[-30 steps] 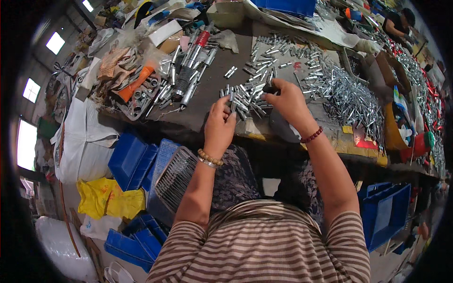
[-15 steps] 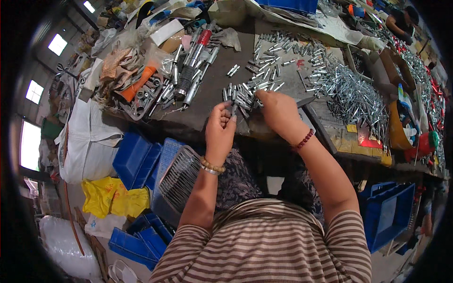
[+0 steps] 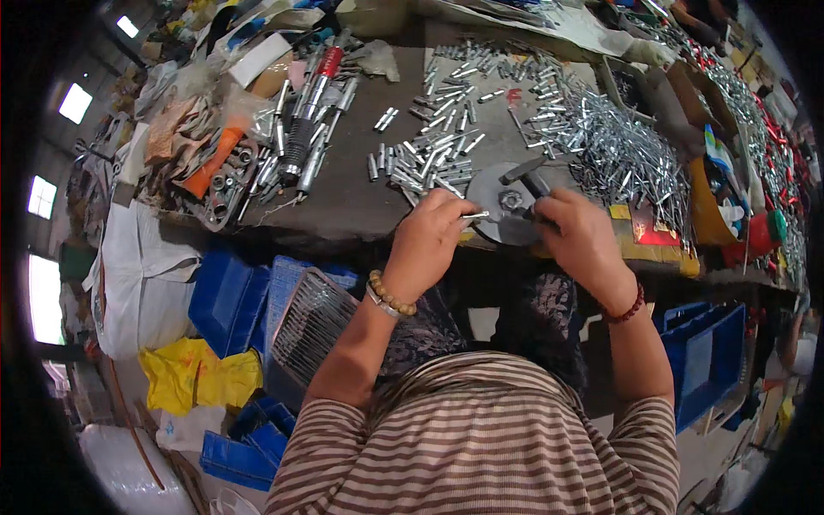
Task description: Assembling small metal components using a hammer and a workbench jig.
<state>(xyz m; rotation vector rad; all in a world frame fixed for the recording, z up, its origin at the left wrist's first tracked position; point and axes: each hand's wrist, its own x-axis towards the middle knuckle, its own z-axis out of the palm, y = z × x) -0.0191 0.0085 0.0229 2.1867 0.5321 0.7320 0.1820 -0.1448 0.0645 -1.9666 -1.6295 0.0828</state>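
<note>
My left hand (image 3: pixel 428 233) pinches a short silver metal pin (image 3: pixel 476 215), which points right over the near edge of a round grey metal disc (image 3: pixel 491 187). A ring-shaped fitting (image 3: pixel 511 201) sits at the disc's middle. My right hand (image 3: pixel 581 238) is wrapped round the handle of a hammer (image 3: pixel 534 178), its head above the disc's far right side. Just beyond my left hand lies a loose heap of short metal sleeves (image 3: pixel 427 160) on the dark bench.
Long thin metal rods (image 3: pixel 631 153) are piled at the right, near a yellow container (image 3: pixel 711 206). A red-ended cylindrical tool (image 3: pixel 311 112) lies left among sockets and rags. Blue plastic bins (image 3: pixel 227 300) stand below the bench, and another blue bin (image 3: pixel 705 365) is at the lower right.
My right hand has left the sleeve heap, moved right and taken hold of the hammer. My left hand now holds a pin closer to the disc, which has come into sight. The view has shifted.
</note>
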